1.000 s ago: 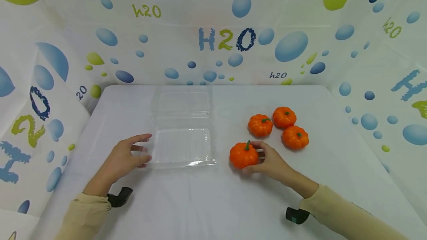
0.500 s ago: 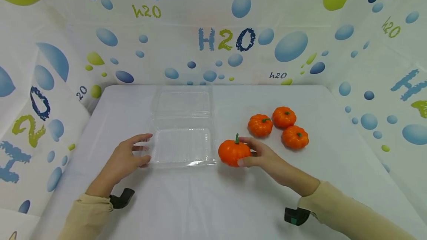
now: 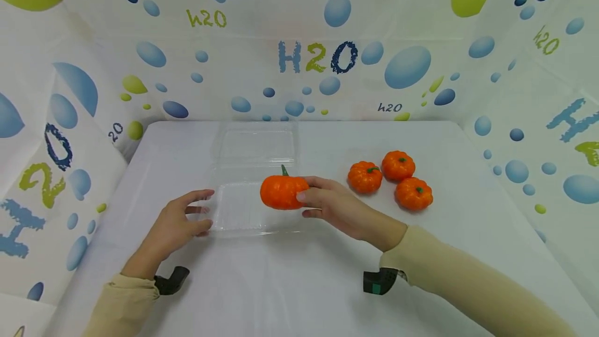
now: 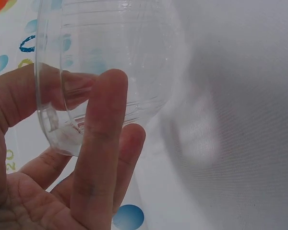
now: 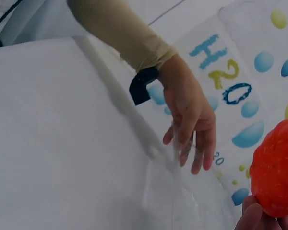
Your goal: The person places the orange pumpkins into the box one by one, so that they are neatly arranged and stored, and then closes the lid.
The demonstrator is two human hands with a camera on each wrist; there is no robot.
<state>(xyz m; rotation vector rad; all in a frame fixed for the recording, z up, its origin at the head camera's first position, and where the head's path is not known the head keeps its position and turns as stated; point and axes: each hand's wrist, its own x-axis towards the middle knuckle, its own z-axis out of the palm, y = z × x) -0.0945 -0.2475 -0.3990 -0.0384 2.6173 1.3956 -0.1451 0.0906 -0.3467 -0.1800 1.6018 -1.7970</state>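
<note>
My right hand (image 3: 334, 204) grips an orange toy pumpkin (image 3: 283, 192) with a green stem, thumb on its near side. It is raised over the near half of a clear plastic clamshell container (image 3: 252, 232). In the right wrist view the pumpkin (image 5: 278, 167) is at the right edge, with fingertips (image 5: 251, 215) under it. My left hand (image 3: 180, 217) is at the container's left side, fingers apart and loosely bent, fingertips right at the rim. In the left wrist view, the container's rim (image 4: 41, 86) passes in front of one finger, and other fingers (image 4: 101, 148) overlap the plastic.
Three more orange toy pumpkins sit grouped on the right of the white table: one at left (image 3: 364, 177), one at back (image 3: 398, 165), one in front (image 3: 414, 194). The container's open lid (image 3: 257, 144) lies toward the back. A patterned sheet (image 3: 262, 25) surrounds the table.
My right hand has lifted the pumpkin off the table and carried it left, from beside the container to above it. The left hand has stayed at the container's left side.
</note>
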